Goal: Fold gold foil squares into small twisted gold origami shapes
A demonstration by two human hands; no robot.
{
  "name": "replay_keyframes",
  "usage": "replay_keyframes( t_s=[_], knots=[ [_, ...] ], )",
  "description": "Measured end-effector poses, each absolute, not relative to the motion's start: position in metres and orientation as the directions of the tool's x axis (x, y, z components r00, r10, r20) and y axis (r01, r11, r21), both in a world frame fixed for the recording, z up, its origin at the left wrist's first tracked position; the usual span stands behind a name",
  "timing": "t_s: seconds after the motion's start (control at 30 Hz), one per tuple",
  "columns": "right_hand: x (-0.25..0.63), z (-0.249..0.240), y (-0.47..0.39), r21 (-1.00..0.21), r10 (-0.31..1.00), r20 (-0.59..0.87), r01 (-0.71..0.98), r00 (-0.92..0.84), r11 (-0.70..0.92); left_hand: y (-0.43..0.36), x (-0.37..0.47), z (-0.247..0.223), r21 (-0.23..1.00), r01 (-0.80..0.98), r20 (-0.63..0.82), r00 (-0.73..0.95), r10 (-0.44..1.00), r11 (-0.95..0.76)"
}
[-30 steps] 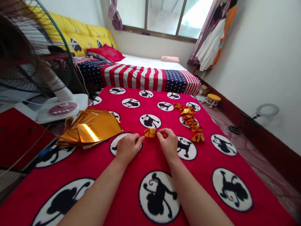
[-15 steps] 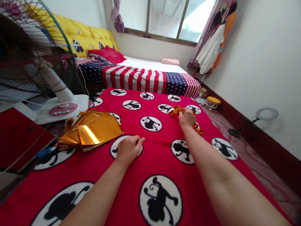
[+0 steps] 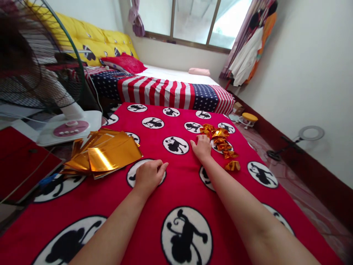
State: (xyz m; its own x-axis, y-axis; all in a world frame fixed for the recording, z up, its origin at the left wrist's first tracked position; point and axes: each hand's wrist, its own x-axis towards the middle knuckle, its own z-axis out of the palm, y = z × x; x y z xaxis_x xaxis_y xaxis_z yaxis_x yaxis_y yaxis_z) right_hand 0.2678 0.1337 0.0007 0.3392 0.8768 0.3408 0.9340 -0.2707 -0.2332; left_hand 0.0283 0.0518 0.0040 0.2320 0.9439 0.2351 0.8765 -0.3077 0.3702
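My left hand (image 3: 149, 176) rests on the red monkey-print cloth (image 3: 176, 184) with its fingers curled under and its thumb pointing right. Nothing shows in it. To its left lies a loose stack of shiny gold foil sheets (image 3: 114, 156), fanned unevenly. My right hand (image 3: 202, 147) is over the cloth, its thumb apart from its slightly bent fingers, and I see nothing held. Just beyond and to the right of it, several folded gold foil pieces (image 3: 220, 141) lie in a crooked row, a single folded piece (image 3: 233, 165) nearest me.
At the left stand a fan (image 3: 70, 127) and a red box (image 3: 24, 163). Behind the cloth-covered surface is a bed with a striped, starred cover (image 3: 157, 92). A yellow stool (image 3: 249, 117) and a ring light (image 3: 311, 133) stand on the right-hand floor.
My right hand has come away from the folded gold pieces, moving left and nearer, its thumb spread from the fingers. The row of pieces is now uncovered. My left hand has stayed put.
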Motion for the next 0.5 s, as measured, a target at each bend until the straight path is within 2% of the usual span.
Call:
replay_keyframes(
  t_s=[0.2, 0.5],
  knots=[
    [0.286, -0.003, 0.145, -0.157, 0.841, 0.378, 0.922, 0.387, -0.354, 0.052, 0.028, 0.003, 0.379, 0.875, 0.23, 0.227, 0.946, -0.302],
    [0.294, -0.006, 0.155, -0.176, 0.818, 0.367, 0.896, 0.444, -0.407, 0.052, 0.029, 0.004, 0.379, 0.874, 0.246, 0.223, 0.943, -0.305]
  ],
)
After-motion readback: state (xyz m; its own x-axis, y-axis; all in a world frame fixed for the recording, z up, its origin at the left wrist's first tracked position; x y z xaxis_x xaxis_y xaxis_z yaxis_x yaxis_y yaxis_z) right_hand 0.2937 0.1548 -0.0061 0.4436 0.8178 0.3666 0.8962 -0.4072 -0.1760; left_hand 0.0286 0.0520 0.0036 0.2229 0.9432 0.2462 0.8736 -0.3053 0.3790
